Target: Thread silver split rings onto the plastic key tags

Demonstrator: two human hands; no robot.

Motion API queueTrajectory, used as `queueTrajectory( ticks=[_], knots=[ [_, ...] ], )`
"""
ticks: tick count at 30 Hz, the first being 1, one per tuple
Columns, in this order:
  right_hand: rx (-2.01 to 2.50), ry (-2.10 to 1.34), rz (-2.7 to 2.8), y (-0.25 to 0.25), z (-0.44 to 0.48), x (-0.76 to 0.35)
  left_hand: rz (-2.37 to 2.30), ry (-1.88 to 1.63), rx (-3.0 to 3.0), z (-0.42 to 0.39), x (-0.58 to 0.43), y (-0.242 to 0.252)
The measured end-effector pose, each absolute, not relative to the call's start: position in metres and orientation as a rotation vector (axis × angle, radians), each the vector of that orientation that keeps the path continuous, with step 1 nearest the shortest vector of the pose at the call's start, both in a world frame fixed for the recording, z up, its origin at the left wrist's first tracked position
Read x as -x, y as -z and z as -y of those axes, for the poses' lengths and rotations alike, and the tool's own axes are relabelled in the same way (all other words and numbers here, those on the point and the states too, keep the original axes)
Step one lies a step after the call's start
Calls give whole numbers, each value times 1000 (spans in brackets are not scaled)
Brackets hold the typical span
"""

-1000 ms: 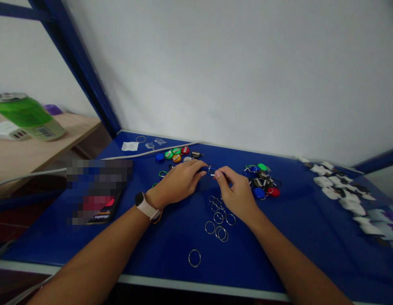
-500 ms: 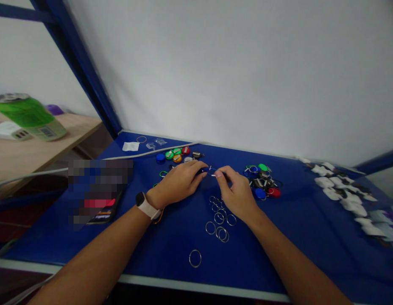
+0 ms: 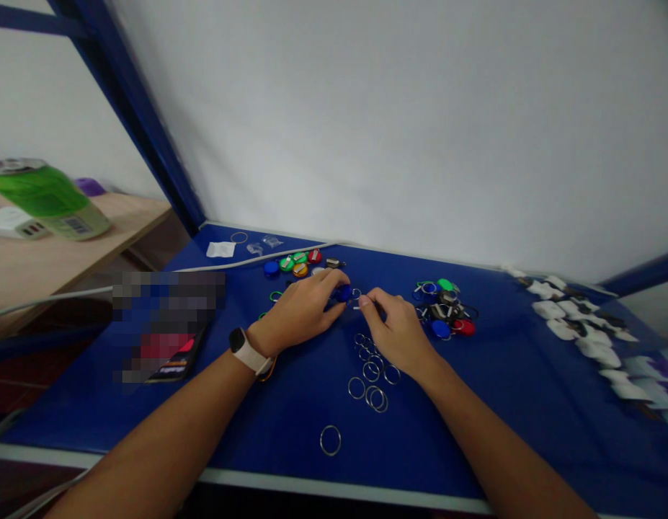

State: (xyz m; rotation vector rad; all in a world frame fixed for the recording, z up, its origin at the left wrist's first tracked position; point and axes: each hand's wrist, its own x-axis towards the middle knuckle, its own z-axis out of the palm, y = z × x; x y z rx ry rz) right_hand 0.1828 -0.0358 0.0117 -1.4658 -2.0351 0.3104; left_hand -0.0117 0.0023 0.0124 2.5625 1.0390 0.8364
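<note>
My left hand (image 3: pixel 304 311), a pale watch on its wrist, pinches a small blue key tag (image 3: pixel 343 293) over the blue table (image 3: pixel 290 404). Close beside it, my right hand (image 3: pixel 397 333) has thumb and fingers pinched on a small metal split ring (image 3: pixel 357 295) that touches the tag. Several loose metal rings (image 3: pixel 372 371) lie just under and in front of my right hand, and a single ring (image 3: pixel 330 440) sits nearer the front edge.
Coloured key tags (image 3: pixel 297 264) lie behind my left hand, and a heap of ringed tags (image 3: pixel 444 306) lies right of my right hand. White packets (image 3: pixel 587 328) line the right side. A blurred dark object (image 3: pixel 166 324) lies left. A green can (image 3: pixel 45 196) stands on the wooden table.
Both hands have drawn slightly nearer and left. The blue tag now shows clearly at my left fingertips, with the ring against it.
</note>
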Motion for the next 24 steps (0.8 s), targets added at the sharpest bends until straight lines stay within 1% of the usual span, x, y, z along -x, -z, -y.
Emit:
queueTrajectory(
  ticks=[13,17,24],
  knots=[
    [1479,-360,2075,-13,37,-183,-1258,-965,-2495,-2,10,-13],
    [1446,-345,2065,-12,38,-182,-1274,-1020,-2496,-3,10,-11],
    [1409,-361,2085,-10,40,-180,-1191,-997,-2470,-3,9,-13]
  ],
)
